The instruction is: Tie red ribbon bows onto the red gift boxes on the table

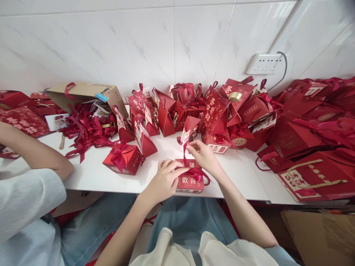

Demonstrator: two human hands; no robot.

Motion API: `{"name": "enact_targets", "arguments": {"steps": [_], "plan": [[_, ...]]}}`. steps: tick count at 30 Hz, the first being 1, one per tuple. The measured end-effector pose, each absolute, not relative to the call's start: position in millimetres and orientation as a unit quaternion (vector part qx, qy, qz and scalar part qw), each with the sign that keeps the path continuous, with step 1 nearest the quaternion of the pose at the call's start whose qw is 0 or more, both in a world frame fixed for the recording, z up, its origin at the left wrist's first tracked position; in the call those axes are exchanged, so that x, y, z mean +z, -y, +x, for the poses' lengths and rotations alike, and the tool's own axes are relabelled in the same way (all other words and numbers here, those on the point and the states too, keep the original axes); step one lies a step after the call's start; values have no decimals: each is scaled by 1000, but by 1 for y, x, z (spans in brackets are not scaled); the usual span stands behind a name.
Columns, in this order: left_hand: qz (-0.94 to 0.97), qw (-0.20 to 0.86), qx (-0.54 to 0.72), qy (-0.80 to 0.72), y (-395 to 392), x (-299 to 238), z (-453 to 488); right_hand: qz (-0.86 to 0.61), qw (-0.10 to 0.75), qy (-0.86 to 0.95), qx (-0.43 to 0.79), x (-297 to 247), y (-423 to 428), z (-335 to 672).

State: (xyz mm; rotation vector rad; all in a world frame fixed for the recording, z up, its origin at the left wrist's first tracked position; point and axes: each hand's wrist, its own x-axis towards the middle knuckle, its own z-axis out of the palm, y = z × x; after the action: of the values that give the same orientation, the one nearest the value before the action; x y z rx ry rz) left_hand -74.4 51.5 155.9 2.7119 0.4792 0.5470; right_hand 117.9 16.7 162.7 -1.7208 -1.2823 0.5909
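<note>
A small red gift box with gold lettering lies flat near the table's front edge. A dark red ribbon is looped in a bow across its top. My left hand lies over the box's left side, its fingertips closed at the bow's knot. Above the box's right half, my right hand pinches a raised end of the same ribbon between thumb and forefinger. To the left stands a red box with a tied bow, apart from my hands. A small triangular red box sits just behind.
Several finished-looking red boxes crowd the table by the wall. An opened cardboard carton spills loose ribbons. Larger red boxes pile at right. A co-worker's arm is at left; a socket is on the wall.
</note>
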Motion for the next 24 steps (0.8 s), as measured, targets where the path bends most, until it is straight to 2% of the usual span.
{"name": "enact_targets", "arguments": {"steps": [3,6,9,16,24], "plan": [[946,197,186,-178,-52,159,-75,-702,450,494,247,155,8,133],[933,241,180,-197,-52,166,-72,-685,379,498,374,147,38,143],[921,265,175,-225,-52,172,-64,-626,368,495,477,143,57,144],[918,262,150,-255,-54,172,-50,-660,448,454,398,153,45,147],[911,268,168,-263,-53,164,-50,-678,501,410,347,152,4,149]]}}
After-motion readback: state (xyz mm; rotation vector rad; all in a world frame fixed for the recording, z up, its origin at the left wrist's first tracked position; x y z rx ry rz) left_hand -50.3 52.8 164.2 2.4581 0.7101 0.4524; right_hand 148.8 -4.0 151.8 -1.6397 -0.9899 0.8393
